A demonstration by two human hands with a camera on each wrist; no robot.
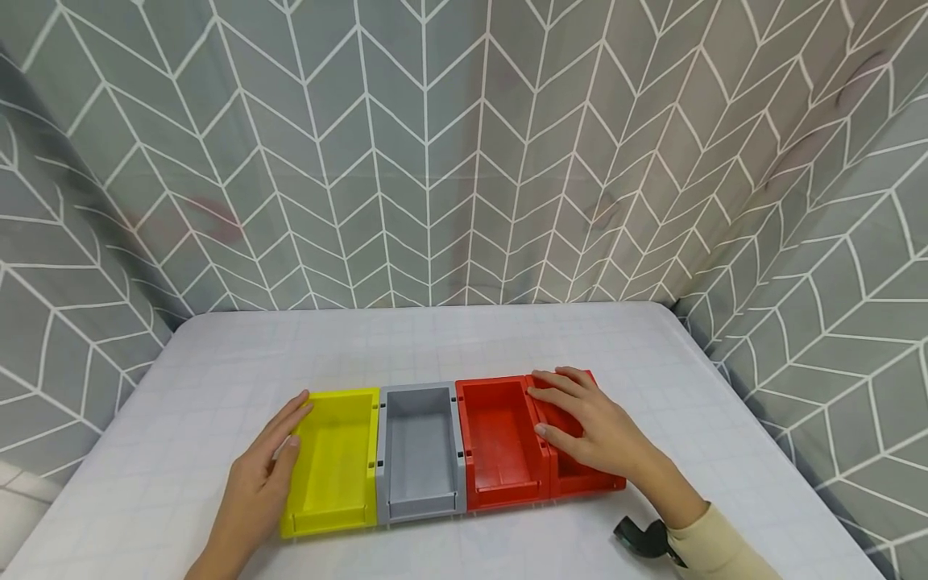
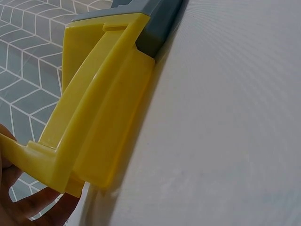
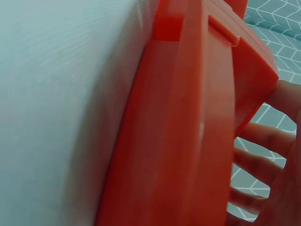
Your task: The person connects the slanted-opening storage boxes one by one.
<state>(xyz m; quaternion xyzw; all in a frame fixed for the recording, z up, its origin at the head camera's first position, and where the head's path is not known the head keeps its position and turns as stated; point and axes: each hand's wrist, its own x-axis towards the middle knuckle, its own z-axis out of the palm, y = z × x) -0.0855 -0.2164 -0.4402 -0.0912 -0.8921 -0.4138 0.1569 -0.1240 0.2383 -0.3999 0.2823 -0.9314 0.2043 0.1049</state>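
Note:
Four-sided plastic bins stand side by side in a row in the head view: a yellow bin (image 1: 335, 517), a grey bin (image 1: 423, 513), a red bin (image 1: 505, 495) and a second red bin (image 1: 590, 483) at the right end. My left hand (image 1: 255, 475) rests along the yellow bin's outer left side, fingers extended, thumb near the rim. Over the second red bin lies my right hand (image 1: 594, 423), its fingers reaching across to the rim between the two red bins. In the right wrist view, the red wall (image 3: 207, 155) hides the fingertips.
A white cloth (image 1: 464, 342) covers the table under the bins. Patterned grey curtains (image 1: 449, 161) hang behind and at both sides. Close to the right sleeve (image 1: 714, 548) is a dark curved object (image 1: 641, 538).

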